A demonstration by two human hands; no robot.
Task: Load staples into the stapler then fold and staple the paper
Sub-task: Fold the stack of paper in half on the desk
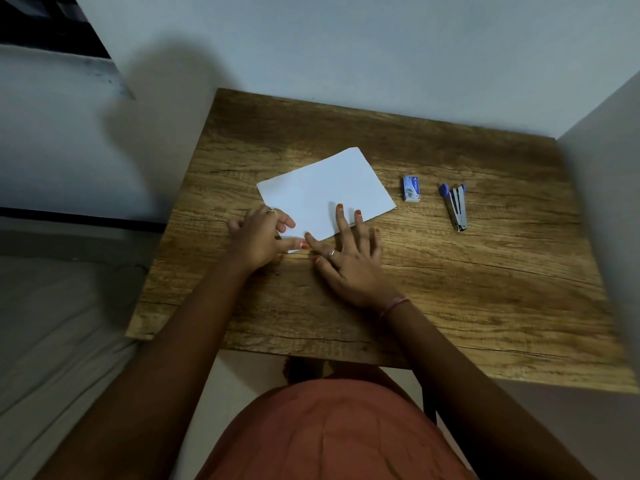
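White rectangular sheet of paper (325,192) lay flat at centre of the wood-grain table (450,289), tilted. My left hand (258,237) pressed its 7 o'clock corner, fingers loosely curled. My right hand (349,261) lay spread wide, fingertips flat on its near edge. Small blue-white staple box (411,189) at 3 o'clock of the sheet; the blue-and-metal stapler (456,206) beyond it, hinged open.

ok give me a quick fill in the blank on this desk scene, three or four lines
1. Both hands, left hand and right hand, rest on the near edge of the white ____.
2. The small staple box lies between the paper and the ____.
3. The stapler lies on the table with its top swung ____.
4. The right hand's fingers lie ____ on the sheet.

Missing words: paper; stapler; open; flat
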